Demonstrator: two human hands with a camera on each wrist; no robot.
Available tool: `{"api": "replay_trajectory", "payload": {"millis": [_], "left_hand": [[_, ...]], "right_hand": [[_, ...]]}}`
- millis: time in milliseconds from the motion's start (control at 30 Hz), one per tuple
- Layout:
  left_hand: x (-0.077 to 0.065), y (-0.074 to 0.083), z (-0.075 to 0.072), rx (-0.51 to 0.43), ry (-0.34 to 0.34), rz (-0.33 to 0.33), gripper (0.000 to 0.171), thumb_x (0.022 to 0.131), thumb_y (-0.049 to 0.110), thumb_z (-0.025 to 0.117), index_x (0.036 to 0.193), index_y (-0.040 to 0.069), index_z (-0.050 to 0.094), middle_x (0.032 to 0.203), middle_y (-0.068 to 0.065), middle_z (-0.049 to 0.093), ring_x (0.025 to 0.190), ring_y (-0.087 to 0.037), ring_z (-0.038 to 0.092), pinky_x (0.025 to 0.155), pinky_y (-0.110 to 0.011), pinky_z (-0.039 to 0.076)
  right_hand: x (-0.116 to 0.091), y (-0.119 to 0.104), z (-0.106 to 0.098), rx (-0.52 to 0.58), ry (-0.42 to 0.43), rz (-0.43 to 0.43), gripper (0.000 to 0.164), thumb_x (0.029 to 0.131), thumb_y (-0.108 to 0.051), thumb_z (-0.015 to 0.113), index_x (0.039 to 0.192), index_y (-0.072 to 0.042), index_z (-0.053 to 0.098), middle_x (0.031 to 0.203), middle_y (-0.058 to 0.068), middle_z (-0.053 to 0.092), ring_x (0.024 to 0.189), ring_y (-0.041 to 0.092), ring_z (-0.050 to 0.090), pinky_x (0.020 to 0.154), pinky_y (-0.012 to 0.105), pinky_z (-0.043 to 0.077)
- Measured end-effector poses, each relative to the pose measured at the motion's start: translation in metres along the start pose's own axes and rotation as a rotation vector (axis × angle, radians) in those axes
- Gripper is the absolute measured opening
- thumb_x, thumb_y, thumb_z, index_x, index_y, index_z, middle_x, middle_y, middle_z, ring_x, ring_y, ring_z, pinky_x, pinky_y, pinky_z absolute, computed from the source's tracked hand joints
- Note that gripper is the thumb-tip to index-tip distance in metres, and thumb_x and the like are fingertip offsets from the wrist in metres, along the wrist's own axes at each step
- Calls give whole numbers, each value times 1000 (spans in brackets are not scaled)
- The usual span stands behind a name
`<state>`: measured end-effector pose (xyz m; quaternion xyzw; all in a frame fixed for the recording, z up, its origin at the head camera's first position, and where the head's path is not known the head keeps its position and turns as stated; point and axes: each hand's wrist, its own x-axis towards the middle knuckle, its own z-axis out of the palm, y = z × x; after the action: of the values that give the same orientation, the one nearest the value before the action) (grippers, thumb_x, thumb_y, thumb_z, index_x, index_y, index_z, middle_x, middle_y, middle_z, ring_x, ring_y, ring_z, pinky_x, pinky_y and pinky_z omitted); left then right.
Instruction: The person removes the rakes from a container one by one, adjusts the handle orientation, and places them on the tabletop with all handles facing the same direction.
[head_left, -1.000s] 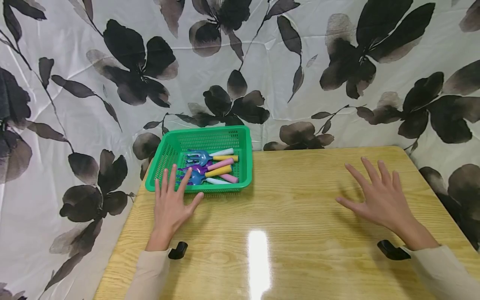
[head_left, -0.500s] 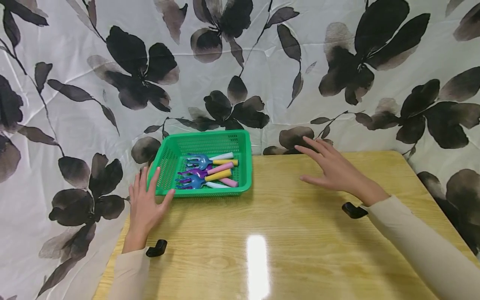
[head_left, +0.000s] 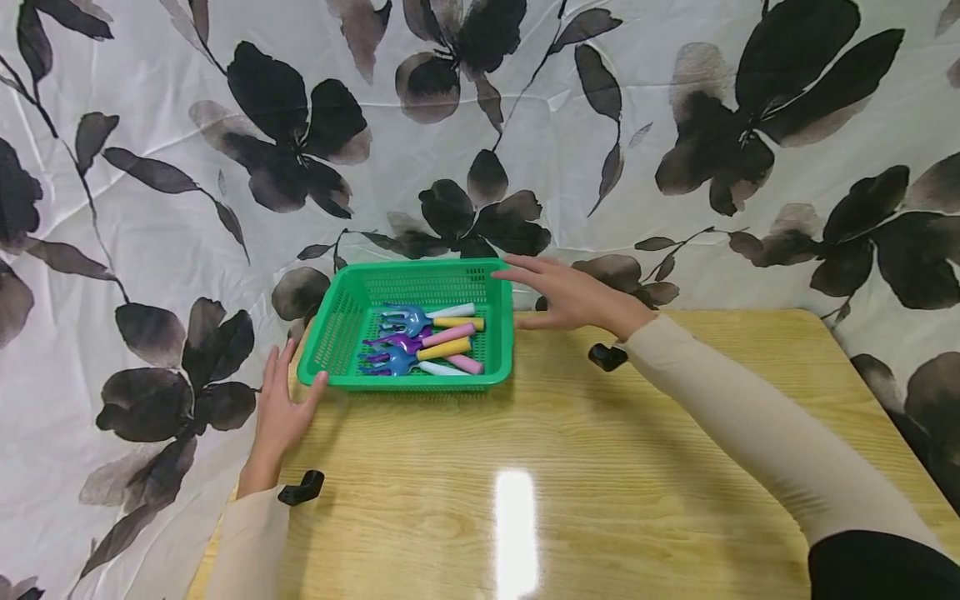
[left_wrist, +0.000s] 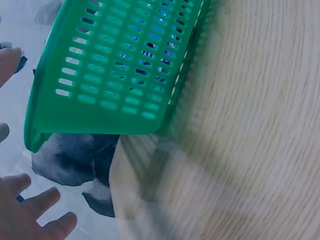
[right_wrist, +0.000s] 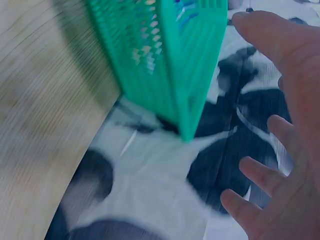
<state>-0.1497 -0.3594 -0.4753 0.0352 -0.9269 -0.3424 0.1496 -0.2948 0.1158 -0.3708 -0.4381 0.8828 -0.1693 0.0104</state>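
Observation:
A green perforated plastic basket (head_left: 505, 350) sits toward the back left of the table. Inside it lie several small forks (head_left: 405, 321) with blue or purple heads and white, yellow or pink handles. My left hand (head_left: 279, 421) is beside the basket's front left corner, fingers spread and thumb near the rim. My right hand (head_left: 566, 297) reaches to the basket's back right corner, its fingertips overlapping the rim in the head view. The right wrist view shows its straight fingers (right_wrist: 262, 175) apart from the basket wall (right_wrist: 172, 65). Neither hand holds anything.
The light wooden table (head_left: 600, 467) extends to the front and right of the basket. A white cloth with dark flowers (head_left: 577, 150) hangs close behind the table and along its left side. Light glares off the tabletop near the front middle.
My right hand has swept left across the table to the basket's right side. My left hand has shifted left, from over the basket's front edge to outside its left corner. The basket stays put.

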Motion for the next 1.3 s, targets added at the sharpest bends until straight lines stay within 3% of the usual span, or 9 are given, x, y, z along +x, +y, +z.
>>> {"api": "replay_trajectory", "payload": {"millis": [167, 467, 667, 767, 900, 1000, 1167, 1300], "left_hand": [[3, -4, 4, -87, -42, 3, 78, 104, 38, 61, 166, 20, 17, 168, -16, 21, 148, -46, 30, 110, -67, 34], [10, -5, 13, -161, -74, -30, 78, 105, 39, 59, 167, 19, 15, 160, -24, 34, 142, -46, 41, 111, -62, 37], [7, -8, 17, -303, -53, -96, 77, 105, 35, 61, 166, 21, 17, 160, -22, 34, 144, -42, 41, 110, -55, 41], [4, -9, 21, -382, -45, -124, 77, 104, 32, 63, 166, 22, 19, 161, -19, 35, 144, -38, 42, 108, -34, 45], [2, -9, 26, -505, -42, -137, 77, 104, 27, 64, 165, 24, 18, 160, -17, 37, 143, -34, 44, 96, -10, 44], [2, -10, 28, -583, -49, -156, 77, 104, 24, 65, 165, 26, 18, 158, -19, 40, 140, -28, 47, 95, -10, 44], [2, -11, 27, -637, -58, -209, 79, 102, 27, 68, 164, 30, 20, 156, -20, 43, 132, -16, 52, 95, -12, 46], [1, -12, 27, -643, -74, -219, 79, 102, 26, 68, 164, 29, 19, 157, -20, 42, 138, -22, 50, 95, -12, 46]], "right_hand": [[43, -15, 6, 41, -111, -41, 77, 95, -43, 75, 159, -21, 39, 167, 8, 29, 152, 31, 28, 120, 56, 27], [99, -27, 25, 117, -294, -36, 75, 95, -41, 75, 158, -21, 41, 162, 4, 40, 151, 25, 33, 122, 47, 27], [130, -40, 44, 164, -425, 5, 70, 96, -35, 75, 157, -31, 42, 149, 5, 53, 139, 28, 46, 109, 46, 43], [139, -46, 54, 182, -502, 15, 68, 96, -28, 76, 156, -30, 44, 144, 11, 56, 132, 31, 50, 102, 46, 47], [145, -52, 66, 195, -593, 48, 67, 95, -20, 77, 155, -27, 47, 138, 17, 60, 119, 28, 58, 95, 42, 52], [148, -55, 76, 186, -623, 72, 65, 94, -15, 78, 152, -28, 51, 132, 16, 63, 110, 22, 61, 89, 39, 55], [154, -60, 84, 173, -634, 83, 62, 92, -5, 77, 144, -32, 59, 130, 13, 63, 109, 21, 59, 87, 38, 56], [156, -62, 89, 176, -651, 107, 65, 88, 2, 78, 140, -33, 62, 126, 10, 64, 108, 20, 59, 83, 36, 57]]}}
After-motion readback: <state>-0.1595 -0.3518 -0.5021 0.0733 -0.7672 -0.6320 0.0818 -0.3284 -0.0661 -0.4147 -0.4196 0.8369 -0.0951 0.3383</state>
